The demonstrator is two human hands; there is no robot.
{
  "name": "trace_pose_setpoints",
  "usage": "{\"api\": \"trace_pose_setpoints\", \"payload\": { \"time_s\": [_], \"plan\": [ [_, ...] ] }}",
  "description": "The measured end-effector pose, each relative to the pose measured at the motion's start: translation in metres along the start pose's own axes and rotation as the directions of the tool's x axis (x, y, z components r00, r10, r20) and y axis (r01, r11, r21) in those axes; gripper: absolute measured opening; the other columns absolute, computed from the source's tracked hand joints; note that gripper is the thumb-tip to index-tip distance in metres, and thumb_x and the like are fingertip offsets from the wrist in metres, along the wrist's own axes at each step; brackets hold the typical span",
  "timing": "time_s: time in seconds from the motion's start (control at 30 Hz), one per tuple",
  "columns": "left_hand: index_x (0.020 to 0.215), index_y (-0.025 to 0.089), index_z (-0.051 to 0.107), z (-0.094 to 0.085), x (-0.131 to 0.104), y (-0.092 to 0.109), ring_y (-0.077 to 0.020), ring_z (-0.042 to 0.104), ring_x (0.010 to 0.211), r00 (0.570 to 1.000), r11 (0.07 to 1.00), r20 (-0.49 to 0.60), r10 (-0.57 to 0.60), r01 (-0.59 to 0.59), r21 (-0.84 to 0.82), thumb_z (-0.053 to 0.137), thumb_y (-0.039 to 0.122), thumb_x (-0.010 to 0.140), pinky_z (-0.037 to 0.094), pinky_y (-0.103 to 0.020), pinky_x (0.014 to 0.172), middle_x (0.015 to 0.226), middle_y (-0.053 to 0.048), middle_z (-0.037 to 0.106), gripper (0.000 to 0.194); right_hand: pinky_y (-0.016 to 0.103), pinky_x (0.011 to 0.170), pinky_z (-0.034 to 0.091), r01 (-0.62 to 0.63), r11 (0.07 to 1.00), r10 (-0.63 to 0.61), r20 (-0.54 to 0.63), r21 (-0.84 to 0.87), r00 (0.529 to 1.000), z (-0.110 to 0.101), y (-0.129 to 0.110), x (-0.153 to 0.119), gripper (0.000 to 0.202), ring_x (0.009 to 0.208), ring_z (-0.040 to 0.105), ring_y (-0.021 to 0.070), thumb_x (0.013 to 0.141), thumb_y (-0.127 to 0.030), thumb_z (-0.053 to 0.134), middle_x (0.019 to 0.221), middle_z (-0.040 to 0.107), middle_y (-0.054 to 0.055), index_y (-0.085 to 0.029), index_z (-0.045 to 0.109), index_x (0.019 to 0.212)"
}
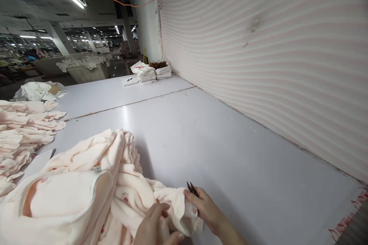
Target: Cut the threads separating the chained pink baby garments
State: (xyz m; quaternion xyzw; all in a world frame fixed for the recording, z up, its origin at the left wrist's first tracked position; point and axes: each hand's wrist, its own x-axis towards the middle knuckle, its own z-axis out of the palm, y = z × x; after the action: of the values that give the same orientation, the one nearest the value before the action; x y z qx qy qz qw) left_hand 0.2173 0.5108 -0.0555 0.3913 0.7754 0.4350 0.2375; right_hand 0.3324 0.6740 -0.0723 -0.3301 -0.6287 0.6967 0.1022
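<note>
A pile of pale pink fleecy garments [115, 183] lies at the front left of the table, with a small white label [97, 169] at one neckline. Part of one garment stretches right to both hands. My right hand [205, 206] pinches the edge of that garment end and also holds dark pointed thread snips [192, 188], blades up and away from me. Just left of it, my left hand [158, 224] has bent fingers against the same cloth, gripping it near the lower edge of the view.
More pink garments [25, 130] are heaped at the left edge. White folded cloth stacks [146, 74] stand at the table's far end. A striped fabric sheet [258, 65] hangs along the right side. A seam crosses the pale tabletop [172, 122].
</note>
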Motion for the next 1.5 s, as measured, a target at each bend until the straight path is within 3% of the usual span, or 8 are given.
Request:
{"api": "trace_pose_setpoints", "payload": {
  "time_s": [0.37,0.5,0.63,0.73,0.8,0.93,1.13,1.5],
  "plan": [
    [0.081,0.024,0.042,0.017,-0.008,-0.007,-0.0143,0.053,0.067,0.809,0.886,-0.362,0.464,-0.432,0.17,0.036,0.009,0.08,0.04,-0.025,0.065,0.076,0.002,0.051,0.017,0.026,0.068,0.044,0.265,0.951,-0.303,-0.32,-0.158,0.898,0.008,-0.006,-0.028,0.02,0.073,0.055,0.0178,0.078,-0.04,0.066,0.076,0.055,0.0,-0.021,0.06,0.081],
    [0.077,0.024,0.042,0.017,-0.01,-0.001,-0.0142,0.054,0.067,0.797,0.883,-0.382,0.468,-0.423,0.201,0.037,0.008,0.08,0.041,-0.025,0.064,0.078,0.001,0.051,0.017,0.024,0.066,0.048,0.468,0.759,-0.554,-0.072,-0.452,0.83,0.016,-0.007,-0.047,0.038,0.071,0.06,0.0165,0.076,-0.023,0.065,0.081,0.056,-0.001,-0.024,0.058,0.114],
    [0.077,0.023,0.05,0.008,-0.017,0.008,-0.0155,0.058,0.074,0.755,0.869,-0.43,0.495,-0.424,0.255,0.042,0.01,0.082,0.045,-0.026,0.069,0.085,-0.002,0.059,0.017,0.021,0.06,0.046,0.538,0.71,-0.592,0.027,-0.454,0.805,0.028,-0.015,-0.055,0.02,0.064,0.06,0.015,0.074,-0.015,0.06,0.073,0.061,-0.001,-0.022,0.065,0.093],
    [0.086,0.025,0.06,0.0,-0.022,0.011,-0.0179,0.062,0.075,0.884,0.95,-0.364,0.295,-0.31,0.015,0.049,0.021,0.084,0.048,-0.028,0.068,0.084,-0.003,0.067,0.012,0.022,0.06,0.046,0.517,0.768,-0.572,-0.041,-0.378,0.82,0.033,-0.02,-0.051,0.01,0.063,0.06,0.0149,0.078,-0.017,0.056,0.072,0.064,0.0,-0.021,0.064,0.082],
    [0.098,0.023,0.063,-0.005,-0.022,0.01,-0.0167,0.062,0.064,0.993,0.932,-0.12,0.001,-0.044,-0.36,0.057,0.037,0.084,0.047,-0.025,0.056,0.075,-0.002,0.068,0.021,0.023,0.062,0.046,0.444,0.832,-0.498,-0.097,-0.332,0.861,0.035,-0.022,-0.047,0.008,0.066,0.061,0.0164,0.081,-0.022,0.056,0.072,0.065,0.0,-0.021,0.064,0.081],
    [0.078,0.016,0.064,-0.009,-0.014,0.002,-0.0086,0.051,0.049,0.941,0.615,0.284,-0.187,0.337,-0.713,0.071,0.05,0.074,0.039,-0.019,0.049,0.06,0.002,0.062,0.034,0.026,0.064,0.048,0.32,0.904,-0.38,-0.188,-0.284,0.906,0.037,-0.023,-0.045,0.007,0.068,0.061,0.0189,0.083,-0.028,0.058,0.071,0.064,0.001,-0.022,0.061,0.083],
    [0.086,0.02,0.06,-0.014,-0.009,0.002,-0.0093,0.052,0.053,0.933,0.561,0.315,-0.175,0.357,-0.747,0.07,0.05,0.076,0.039,-0.021,0.055,0.066,0.004,0.062,0.033,0.024,0.069,0.047,0.483,0.827,-0.489,0.053,-0.288,0.87,0.041,-0.03,-0.047,0.01,0.076,0.061,0.0185,0.078,-0.022,0.064,0.085,0.065,0.004,-0.022,0.066,0.088],
    [0.083,0.017,0.062,0.002,-0.011,-0.017,-0.0111,0.048,0.057,0.971,0.83,0.219,-0.101,0.203,-0.52,0.063,0.061,0.075,0.036,-0.023,0.055,0.065,0.003,0.053,0.045,0.022,0.058,0.039,0.289,0.933,-0.319,-0.118,-0.216,0.94,0.06,-0.03,-0.045,0.026,0.056,0.049,0.0139,0.093,-0.041,0.043,0.057,0.049,-0.006,-0.023,0.046,0.074]
  ]
}}
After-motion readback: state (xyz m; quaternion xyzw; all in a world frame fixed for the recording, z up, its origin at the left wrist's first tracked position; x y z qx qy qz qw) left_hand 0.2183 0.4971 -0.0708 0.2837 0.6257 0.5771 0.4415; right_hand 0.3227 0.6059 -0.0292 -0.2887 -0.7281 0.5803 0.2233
